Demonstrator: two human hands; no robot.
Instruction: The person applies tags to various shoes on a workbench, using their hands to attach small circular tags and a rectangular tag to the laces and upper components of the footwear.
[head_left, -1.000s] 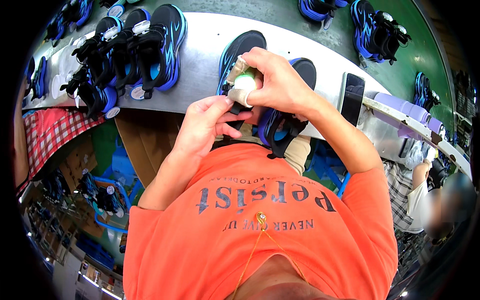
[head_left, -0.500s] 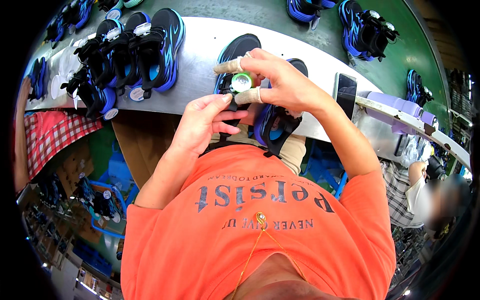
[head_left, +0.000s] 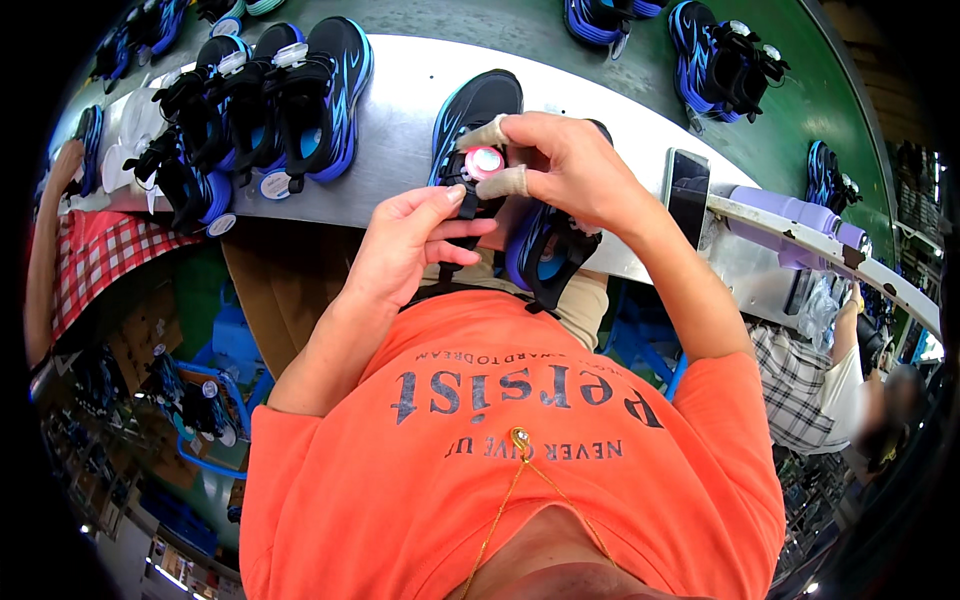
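Observation:
A black shoe with blue-purple trim [head_left: 476, 100] lies toe away on the metal bench in front of me. On its laces sits a round light [head_left: 485, 162], glowing pink with a white centre. My right hand [head_left: 575, 165] bends over it from the right, covered thumb and fingertip at its edge. Pale fabric cots [head_left: 503, 183] sheathe these tips. My left hand [head_left: 405, 240] pinches a black strap [head_left: 467, 205] just below the light, its other fingers loosely spread. A second shoe [head_left: 540, 255] stands heel toward me, partly under my right hand.
Several similar shoes [head_left: 335, 95] with clear lace pieces stand on the left of the bench [head_left: 400, 110]. To the right are a phone [head_left: 688, 185], a purple bottle [head_left: 790, 215] and a chipped white bar [head_left: 790, 235]. At far left, another person's hand [head_left: 68, 160] touches a shoe.
The round light has turned from green to pink. My right fingertips have drawn back to the light's edge, while my left hand stays put. The person at far left has reached up to a shoe.

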